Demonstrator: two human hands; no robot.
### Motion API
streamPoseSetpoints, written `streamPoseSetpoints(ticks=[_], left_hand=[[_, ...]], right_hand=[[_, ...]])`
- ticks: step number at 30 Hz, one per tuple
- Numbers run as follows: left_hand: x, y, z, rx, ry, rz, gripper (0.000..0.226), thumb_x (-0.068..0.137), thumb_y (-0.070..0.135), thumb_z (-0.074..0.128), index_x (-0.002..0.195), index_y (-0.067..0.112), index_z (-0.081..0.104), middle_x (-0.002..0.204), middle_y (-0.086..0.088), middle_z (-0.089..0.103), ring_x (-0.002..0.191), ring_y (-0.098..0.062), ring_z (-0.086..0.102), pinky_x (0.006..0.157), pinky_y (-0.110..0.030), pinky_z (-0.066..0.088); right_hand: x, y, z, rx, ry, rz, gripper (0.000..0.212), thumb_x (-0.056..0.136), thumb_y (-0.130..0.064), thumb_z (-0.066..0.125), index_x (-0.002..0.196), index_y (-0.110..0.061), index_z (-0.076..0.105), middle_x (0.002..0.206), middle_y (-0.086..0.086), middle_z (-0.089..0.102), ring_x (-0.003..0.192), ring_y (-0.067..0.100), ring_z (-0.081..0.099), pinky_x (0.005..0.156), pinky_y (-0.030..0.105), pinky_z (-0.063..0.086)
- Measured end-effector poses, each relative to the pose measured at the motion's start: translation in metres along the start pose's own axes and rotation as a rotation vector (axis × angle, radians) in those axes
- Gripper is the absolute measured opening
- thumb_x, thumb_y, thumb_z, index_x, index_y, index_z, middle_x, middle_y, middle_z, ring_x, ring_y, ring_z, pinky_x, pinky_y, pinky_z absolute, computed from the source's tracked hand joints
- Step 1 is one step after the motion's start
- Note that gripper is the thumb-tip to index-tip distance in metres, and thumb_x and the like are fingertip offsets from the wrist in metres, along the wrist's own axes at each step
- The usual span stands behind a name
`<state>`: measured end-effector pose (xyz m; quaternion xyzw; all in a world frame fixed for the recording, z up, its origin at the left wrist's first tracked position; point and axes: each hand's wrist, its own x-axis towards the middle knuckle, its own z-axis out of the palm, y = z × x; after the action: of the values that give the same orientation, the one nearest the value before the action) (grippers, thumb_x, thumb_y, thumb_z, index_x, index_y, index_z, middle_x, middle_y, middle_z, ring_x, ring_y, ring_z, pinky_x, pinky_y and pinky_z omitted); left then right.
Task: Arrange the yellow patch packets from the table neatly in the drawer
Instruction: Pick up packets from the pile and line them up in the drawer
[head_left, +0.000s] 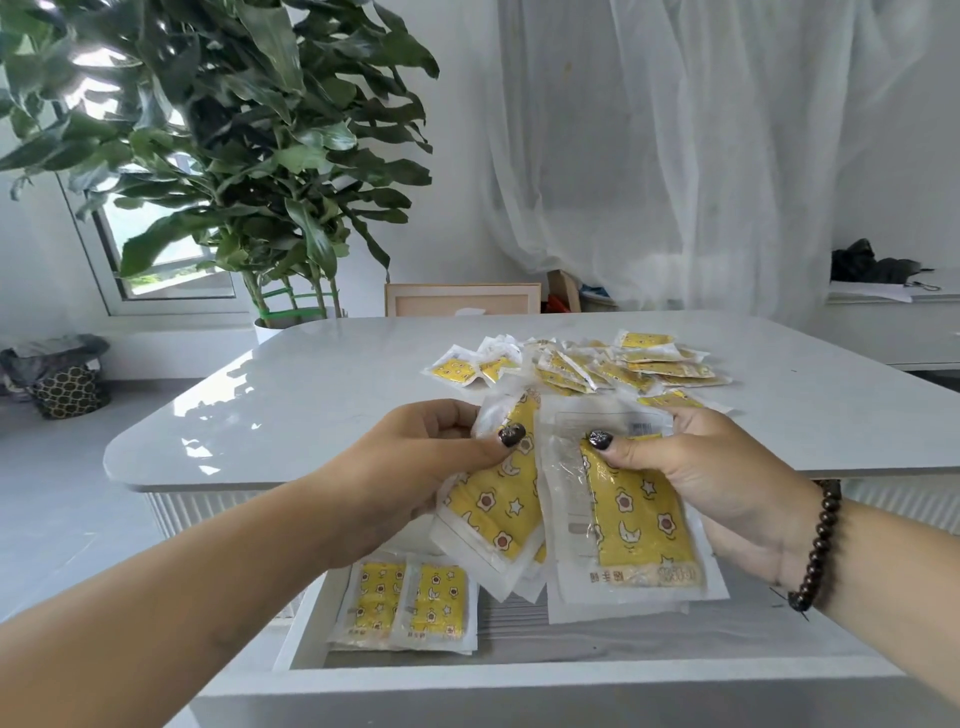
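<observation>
— Sorting under way? How far along?

— Barely begun: two stacks of packets (402, 605) lie side by side at the drawer's (571, 670) left end. The left hand (415, 467) pinches one bundle (498, 499), the right hand (727, 478) grips another (634, 519) above it.

— What's left?

— A scattered pile (587, 364) on the table (311, 395).

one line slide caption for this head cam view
Both hands hold yellow patch packets above the open drawer.
</observation>
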<state>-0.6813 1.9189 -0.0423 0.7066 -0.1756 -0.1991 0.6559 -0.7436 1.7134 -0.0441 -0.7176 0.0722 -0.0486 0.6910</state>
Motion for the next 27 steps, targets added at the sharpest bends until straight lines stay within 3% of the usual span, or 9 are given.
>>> streamPoseSetpoints(ticks=[3,7,10,16,19,22,24,27], left_hand=[[-0.0002,-0.0014,-0.0028,0.066,0.004,-0.004,0.043,0.065,0.016,0.073,0.104,0.002,0.066,0.103,-0.016,0.074,0.096,-0.032,0.071,0.092,-0.045,0.054],[0.0005,-0.0019,-0.0031,0.128,0.046,0.001,0.033,0.067,0.005,0.078,0.099,0.002,0.070,0.093,-0.011,0.076,0.086,-0.026,0.074,0.075,-0.034,0.061],[-0.0003,0.0001,-0.0020,0.205,0.098,0.004,0.032,0.064,0.004,0.082,0.094,0.007,0.073,0.085,-0.004,0.077,0.077,-0.021,0.075,0.066,-0.028,0.061],[-0.0021,0.0024,-0.0007,0.298,0.148,0.064,0.022,0.072,0.013,0.080,0.092,0.013,0.074,0.083,0.000,0.077,0.078,-0.019,0.075,0.075,-0.033,0.060],[-0.0003,0.0009,-0.0003,0.339,0.193,0.109,0.016,0.075,0.013,0.079,0.090,0.015,0.073,0.081,0.003,0.077,0.075,-0.016,0.075,0.069,-0.028,0.061],[0.0012,0.0007,0.0005,0.422,0.220,0.181,0.014,0.075,0.011,0.080,0.085,0.018,0.073,0.080,0.006,0.077,0.071,-0.012,0.074,0.066,-0.025,0.061],[0.0010,0.0008,0.0002,0.440,0.224,0.222,0.016,0.073,0.011,0.081,0.082,0.020,0.072,0.079,0.007,0.077,0.071,-0.011,0.074,0.066,-0.025,0.061],[-0.0009,0.0025,-0.0004,0.426,0.219,0.259,0.019,0.069,0.008,0.082,0.080,0.019,0.072,0.078,0.006,0.076,0.069,-0.012,0.074,0.064,-0.024,0.060]], right_hand=[[0.0018,0.0009,-0.0029,0.005,0.005,0.033,0.017,0.082,0.000,0.066,0.096,-0.007,0.072,0.093,0.016,0.074,0.076,0.024,0.069,0.076,0.037,0.056],[0.0018,0.0013,-0.0035,-0.034,-0.033,0.033,0.019,0.083,0.000,0.065,0.099,-0.007,0.072,0.095,0.016,0.074,0.083,0.026,0.070,0.080,0.039,0.056],[0.0006,-0.0003,-0.0025,-0.096,-0.038,0.016,0.018,0.083,0.002,0.065,0.094,-0.011,0.071,0.090,0.015,0.075,0.079,0.026,0.071,0.075,0.039,0.058],[0.0002,-0.0045,-0.0020,-0.252,-0.018,-0.035,0.017,0.084,0.001,0.066,0.091,-0.013,0.072,0.083,0.008,0.076,0.081,0.027,0.072,0.083,0.046,0.056],[0.0001,-0.0053,-0.0022,-0.295,-0.020,-0.038,0.024,0.082,-0.002,0.068,0.104,-0.013,0.069,0.089,0.009,0.075,0.086,0.029,0.072,0.087,0.049,0.055],[-0.0008,-0.0039,-0.0024,-0.399,-0.023,-0.084,0.043,0.081,-0.010,0.072,0.121,-0.018,0.059,0.100,0.018,0.071,0.096,0.042,0.065,0.085,0.056,0.052],[-0.0036,-0.0048,-0.0010,-0.491,-0.026,-0.147,0.040,0.081,-0.015,0.073,0.116,-0.026,0.057,0.108,0.011,0.070,0.103,0.044,0.061,0.086,0.058,0.050],[-0.0076,-0.0045,0.0012,-0.520,-0.084,-0.196,0.036,0.079,-0.018,0.075,0.112,-0.022,0.061,0.111,0.000,0.067,0.088,0.045,0.063,0.081,0.058,0.050]])
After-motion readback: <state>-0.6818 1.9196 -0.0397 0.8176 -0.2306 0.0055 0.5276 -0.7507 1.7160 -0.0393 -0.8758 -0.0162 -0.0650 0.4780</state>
